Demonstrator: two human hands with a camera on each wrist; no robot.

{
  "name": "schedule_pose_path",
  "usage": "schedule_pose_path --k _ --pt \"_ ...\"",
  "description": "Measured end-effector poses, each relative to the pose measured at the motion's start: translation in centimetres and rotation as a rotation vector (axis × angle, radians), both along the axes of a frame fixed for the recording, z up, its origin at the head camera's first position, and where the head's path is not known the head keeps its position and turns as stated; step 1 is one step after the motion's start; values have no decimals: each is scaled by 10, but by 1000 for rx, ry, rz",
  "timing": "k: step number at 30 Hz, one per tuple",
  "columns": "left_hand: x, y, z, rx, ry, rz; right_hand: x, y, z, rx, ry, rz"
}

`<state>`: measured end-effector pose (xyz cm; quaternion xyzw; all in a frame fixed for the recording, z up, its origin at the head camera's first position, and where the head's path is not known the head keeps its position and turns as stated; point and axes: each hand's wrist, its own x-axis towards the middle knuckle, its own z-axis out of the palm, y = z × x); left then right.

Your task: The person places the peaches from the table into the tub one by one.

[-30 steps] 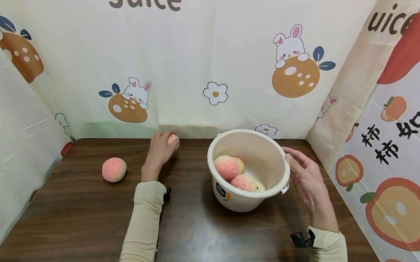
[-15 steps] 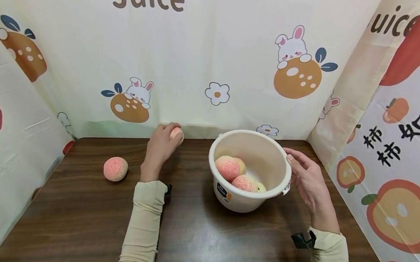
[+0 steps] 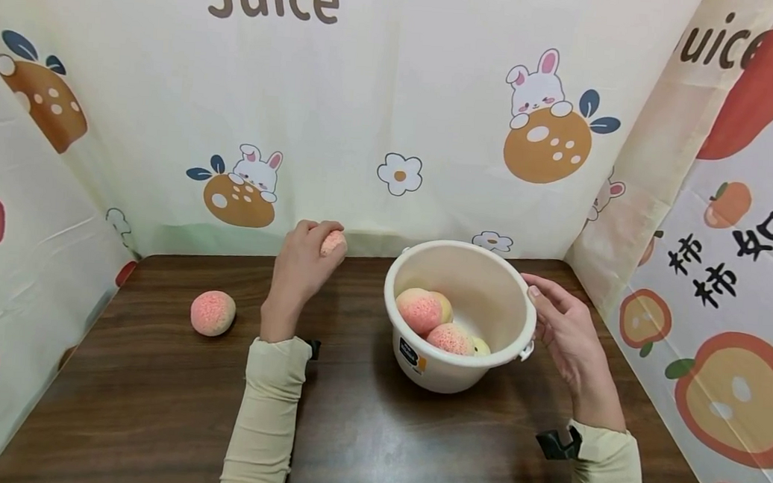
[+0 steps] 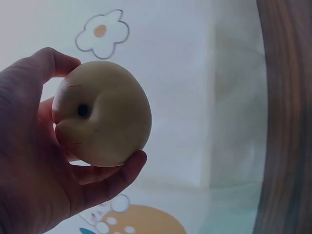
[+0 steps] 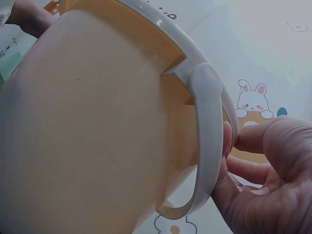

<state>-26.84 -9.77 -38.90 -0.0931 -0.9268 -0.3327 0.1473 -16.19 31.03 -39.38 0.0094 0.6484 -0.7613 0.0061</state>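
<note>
My left hand grips a pinkish peach above the back edge of the table, left of the bucket. In the left wrist view the thumb and fingers curl round that peach, and its pale underside with a dark hole shows. A white bucket stands upright at the centre right, with several pink and yellow peaches at its bottom. My right hand pinches the bucket's right rim. Beside those fingers, the right wrist view shows the bucket's white handle. Another pink peach lies alone on the left.
The dark wooden table is bordered at the back by a printed cloth. Similar fruit-print cloth runs along the right side, close to my right hand, and also along the left.
My left hand has lifted its peach a little off the back of the table and moved slightly right. The right hand and the bucket keep their places.
</note>
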Motion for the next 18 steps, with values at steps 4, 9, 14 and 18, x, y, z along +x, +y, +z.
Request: schedule_pose_path --k 4,9,14,18 --pt "5 5 6 -31 40 -20 0 0 0 -5 -3 1" --pt "11 14 13 -73 94 -39 1 0 -1 -6 -11 0" --pt "16 23 17 -107 133 -54 0 0 -1 -1 -10 2" --pt "21 29 21 -108 169 -80 -1 0 0 -1 -4 4"
